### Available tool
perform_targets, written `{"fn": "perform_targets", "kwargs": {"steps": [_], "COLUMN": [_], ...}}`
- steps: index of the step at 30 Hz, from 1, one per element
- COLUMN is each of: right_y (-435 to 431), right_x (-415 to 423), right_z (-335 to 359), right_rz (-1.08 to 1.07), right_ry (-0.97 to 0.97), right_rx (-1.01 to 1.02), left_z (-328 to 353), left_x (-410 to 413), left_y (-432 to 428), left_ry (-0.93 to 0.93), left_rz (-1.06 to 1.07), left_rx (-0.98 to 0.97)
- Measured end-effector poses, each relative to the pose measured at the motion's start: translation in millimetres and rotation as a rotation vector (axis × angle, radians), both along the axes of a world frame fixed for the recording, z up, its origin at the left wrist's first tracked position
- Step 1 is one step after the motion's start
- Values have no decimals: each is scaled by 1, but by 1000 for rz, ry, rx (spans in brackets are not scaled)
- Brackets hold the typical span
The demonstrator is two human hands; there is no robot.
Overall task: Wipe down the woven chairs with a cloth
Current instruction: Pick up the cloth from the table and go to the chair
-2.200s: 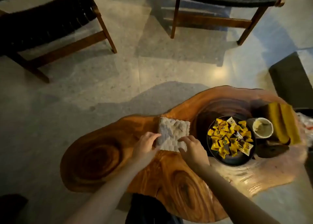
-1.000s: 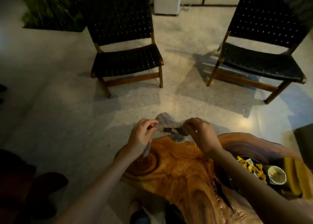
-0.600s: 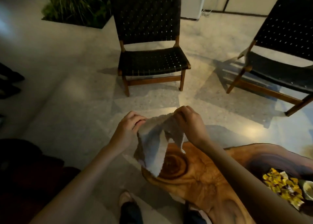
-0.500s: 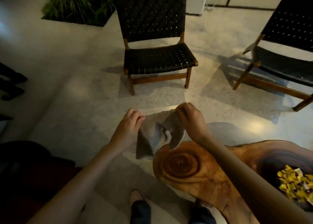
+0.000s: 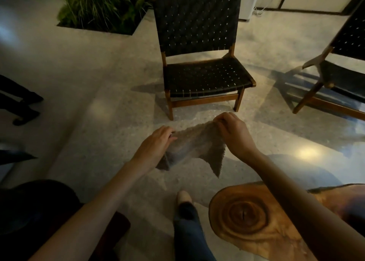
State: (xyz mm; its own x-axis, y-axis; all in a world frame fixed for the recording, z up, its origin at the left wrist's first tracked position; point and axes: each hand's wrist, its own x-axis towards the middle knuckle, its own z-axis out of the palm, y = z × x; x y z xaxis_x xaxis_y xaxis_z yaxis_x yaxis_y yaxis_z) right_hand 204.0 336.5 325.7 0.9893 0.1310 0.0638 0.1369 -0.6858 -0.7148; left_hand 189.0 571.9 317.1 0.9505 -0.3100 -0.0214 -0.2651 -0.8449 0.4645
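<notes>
Cloth [image 5: 194, 148] held up, chair [image 5: 203, 63] just beyond!
Left hand [image 5: 156, 145] and right hand [image 5: 233, 134] each pinch a top corner; it hangs, seemingly gray, above the floor [image 5: 88, 82].

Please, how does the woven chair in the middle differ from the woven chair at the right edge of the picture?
The middle chair shows its full seat and both front legs; the right chair is cut off by the picture's edge. The middle chair faces the camera almost squarely; the right chair stands turned at an angle. The middle chair is straight beyond the held cloth; the right chair is off to one side. Both have dark woven seats and backs on brown wooden frames.
</notes>
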Motion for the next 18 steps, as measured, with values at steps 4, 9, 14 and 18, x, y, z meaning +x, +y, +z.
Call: {"fn": "perform_targets", "kwargs": {"steps": [4,9,14,18], "right_y": [8,12,4,-4], "right_x": [61,161,254,318], "right_z": [-20,-48,-60,-55], "right_rz": [-1,-2,-35,-133], "right_ry": [27,55,133,207], "right_rx": [-22,-3,6,20], "left_z": [-27,-55,-65,-59], "left_x": [53,153,262,340], "left_y": [13,25,22,12], "left_ry": [15,45,96,114], "left_rz": [-20,19,72,66], "left_rx": [142,188,113,43]}}
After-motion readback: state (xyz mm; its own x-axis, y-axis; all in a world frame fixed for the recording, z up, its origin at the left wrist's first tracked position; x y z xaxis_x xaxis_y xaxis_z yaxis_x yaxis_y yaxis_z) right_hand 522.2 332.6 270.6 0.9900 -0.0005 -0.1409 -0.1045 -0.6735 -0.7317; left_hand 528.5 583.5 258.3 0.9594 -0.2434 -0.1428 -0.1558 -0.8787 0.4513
